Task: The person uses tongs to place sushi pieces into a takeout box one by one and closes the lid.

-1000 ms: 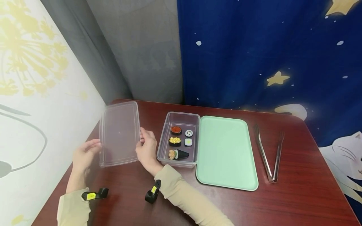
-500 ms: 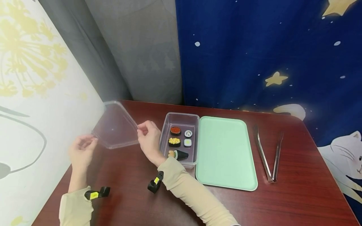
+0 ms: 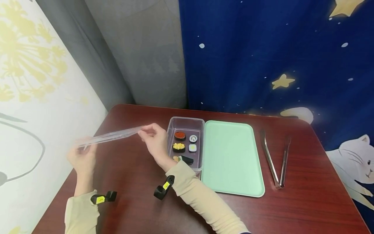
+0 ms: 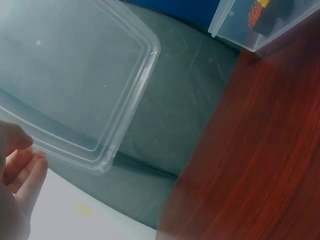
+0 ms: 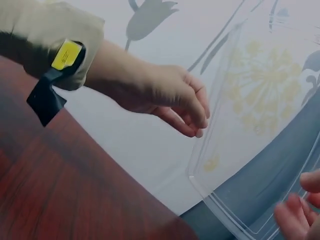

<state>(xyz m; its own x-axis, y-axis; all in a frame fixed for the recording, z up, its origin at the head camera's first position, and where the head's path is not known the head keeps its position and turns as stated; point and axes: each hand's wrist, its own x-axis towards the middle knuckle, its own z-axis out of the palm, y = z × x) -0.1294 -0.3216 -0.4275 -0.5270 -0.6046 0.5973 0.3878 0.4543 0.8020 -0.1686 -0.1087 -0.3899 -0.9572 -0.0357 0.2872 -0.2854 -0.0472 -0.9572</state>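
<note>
A clear plastic lid (image 3: 115,136) hangs above the table's left part, seen nearly edge-on in the head view. My left hand (image 3: 83,159) pinches its left edge, and my right hand (image 3: 156,143) pinches the opposite edge. The left wrist view shows the rimmed corner of the lid (image 4: 107,150) close to my fingers. Just right of my right hand stands a clear plastic box (image 3: 187,122). Inside lie a red-topped sushi piece (image 3: 180,136), a yellow-topped one (image 3: 179,147), two small rolls (image 3: 193,139) and a dark cone roll (image 3: 187,160), partly hidden by my right arm.
A pale green tray (image 3: 232,159) lies against the box's right side. Farther right, metal tongs (image 3: 270,159) rest spread on the red-brown table (image 3: 315,182). A white patterned wall (image 3: 43,113) borders the table's left, with curtains (image 3: 233,65) behind.
The lid has tilted from facing the camera to nearly edge-on, its far end no longer raised into view. Both hands keep their grip; the right hand has risen slightly.
</note>
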